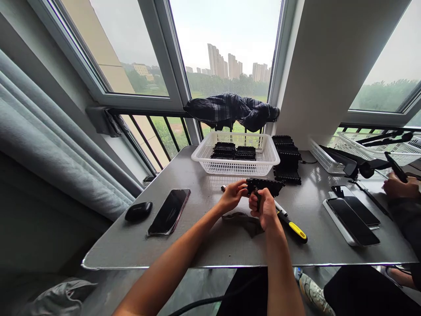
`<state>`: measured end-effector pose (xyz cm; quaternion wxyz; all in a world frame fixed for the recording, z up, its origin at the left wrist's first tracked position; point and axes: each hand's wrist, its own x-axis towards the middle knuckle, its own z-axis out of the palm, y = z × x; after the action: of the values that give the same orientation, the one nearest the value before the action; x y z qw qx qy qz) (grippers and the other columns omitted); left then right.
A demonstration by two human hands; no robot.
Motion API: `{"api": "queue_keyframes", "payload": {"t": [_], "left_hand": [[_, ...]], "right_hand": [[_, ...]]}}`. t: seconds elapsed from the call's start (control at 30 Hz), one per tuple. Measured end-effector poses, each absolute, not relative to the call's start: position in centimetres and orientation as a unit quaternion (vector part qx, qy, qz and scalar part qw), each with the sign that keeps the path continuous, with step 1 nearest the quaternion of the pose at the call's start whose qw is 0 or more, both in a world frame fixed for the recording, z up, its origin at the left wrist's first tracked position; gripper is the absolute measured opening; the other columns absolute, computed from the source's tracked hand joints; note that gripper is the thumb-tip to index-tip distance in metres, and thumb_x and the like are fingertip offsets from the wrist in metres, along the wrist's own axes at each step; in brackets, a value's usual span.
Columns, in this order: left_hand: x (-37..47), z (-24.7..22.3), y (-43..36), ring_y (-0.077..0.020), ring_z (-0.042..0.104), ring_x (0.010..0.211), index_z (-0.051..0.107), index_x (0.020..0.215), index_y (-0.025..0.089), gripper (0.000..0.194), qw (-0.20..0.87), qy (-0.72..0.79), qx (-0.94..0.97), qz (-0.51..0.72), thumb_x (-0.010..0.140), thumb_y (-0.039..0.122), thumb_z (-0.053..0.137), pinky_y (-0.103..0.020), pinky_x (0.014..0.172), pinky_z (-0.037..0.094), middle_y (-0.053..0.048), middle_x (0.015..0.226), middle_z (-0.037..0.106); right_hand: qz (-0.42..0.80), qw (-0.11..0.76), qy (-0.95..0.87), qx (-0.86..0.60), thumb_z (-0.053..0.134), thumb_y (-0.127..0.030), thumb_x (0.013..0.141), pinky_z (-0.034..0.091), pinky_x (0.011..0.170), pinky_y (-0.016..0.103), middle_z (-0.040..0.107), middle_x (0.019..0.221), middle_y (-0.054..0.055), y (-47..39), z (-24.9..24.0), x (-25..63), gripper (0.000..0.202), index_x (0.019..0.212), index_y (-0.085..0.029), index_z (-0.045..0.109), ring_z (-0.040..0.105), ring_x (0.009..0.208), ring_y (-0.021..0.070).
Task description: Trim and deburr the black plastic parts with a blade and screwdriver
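Note:
Near the middle of the grey table [128, 245], a black toothed part [271, 186] is held up between my two hands. My left hand [233, 195] pinches its left end. My right hand [264, 206] is closed below it, around a dark piece that its fingers partly hide. Under the hands lies a dark cloth [243, 220]. A yellow and black handled tool [295, 229] and a white pen-like item [280, 209] rest just to the right. Behind, a white basket [237, 167] holds several similar black parts [223, 150], and more black parts [287, 160] are stacked beside it.
At the left lie a black phone [169, 211] and a black oval case [138, 212]. Phones [353, 221] are on the right, near another person's hand [399, 186] holding a black object. More white baskets [324, 156] stand at the back right.

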<state>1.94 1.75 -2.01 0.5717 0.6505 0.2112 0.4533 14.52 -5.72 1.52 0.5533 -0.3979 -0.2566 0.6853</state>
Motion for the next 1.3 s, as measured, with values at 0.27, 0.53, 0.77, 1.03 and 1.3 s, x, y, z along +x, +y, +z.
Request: {"api": "queue_keyframes", "payload": {"t": [0.27,0.53,0.77,1.03,1.3], "left_hand": [[1.8,-2.1,2.0,-0.0178,0.07,0.074,0.062,0.096,0.015,0.029,0.567,0.253,0.636,0.459,0.078,0.037,0.069,-0.03,0.067,0.059,-0.005,0.084,0.07],[1.7,-1.8,2.1,-0.0204,0.07,0.079,0.061,0.094,0.015,0.035,0.576,0.261,0.623,0.461,0.074,0.042,0.072,-0.027,0.063,0.059,-0.003,0.076,0.067],[1.7,-1.9,2.1,-0.0193,0.07,0.075,0.061,0.093,0.015,0.037,0.592,0.251,0.602,0.473,0.072,0.043,0.075,-0.031,0.067,0.061,-0.001,0.073,0.066],[1.7,-1.7,2.0,-0.0185,0.07,0.073,0.063,0.093,0.015,0.039,0.585,0.247,0.611,0.473,0.072,0.046,0.075,-0.032,0.067,0.062,-0.001,0.072,0.066],[2.0,-2.2,2.1,-0.015,0.067,0.068,0.062,0.095,0.016,0.037,0.581,0.25,0.612,0.475,0.073,0.043,0.074,-0.031,0.068,0.06,0.0,0.074,0.065]], "right_hand": [[0.677,0.588,-0.217,-0.385,0.046,-0.042,0.066,0.012,0.04,0.019,0.031,0.054,-0.006,-5.8,1.9,15.5,0.023,0.061,-0.022,0.036,0.023,0.047,0.0087],[0.675,0.597,-0.196,-0.387,0.048,-0.041,0.064,0.013,0.039,0.018,0.029,0.054,-0.006,-6.1,2.0,17.5,0.023,0.06,-0.022,0.038,0.023,0.047,0.0087],[0.654,0.614,-0.194,-0.397,0.048,-0.043,0.063,0.014,0.039,0.02,0.028,0.055,-0.006,-6.6,1.8,19.5,0.023,0.061,-0.023,0.036,0.023,0.045,0.0091],[0.648,0.629,-0.192,-0.385,0.05,-0.043,0.064,0.016,0.04,0.019,0.03,0.055,-0.006,-6.9,1.8,20.0,0.025,0.061,-0.022,0.038,0.026,0.046,0.0091],[0.672,0.589,-0.21,-0.396,0.048,-0.044,0.066,0.013,0.04,0.019,0.03,0.055,-0.006,-6.3,1.9,17.2,0.025,0.062,-0.022,0.038,0.024,0.046,0.0087]]}}
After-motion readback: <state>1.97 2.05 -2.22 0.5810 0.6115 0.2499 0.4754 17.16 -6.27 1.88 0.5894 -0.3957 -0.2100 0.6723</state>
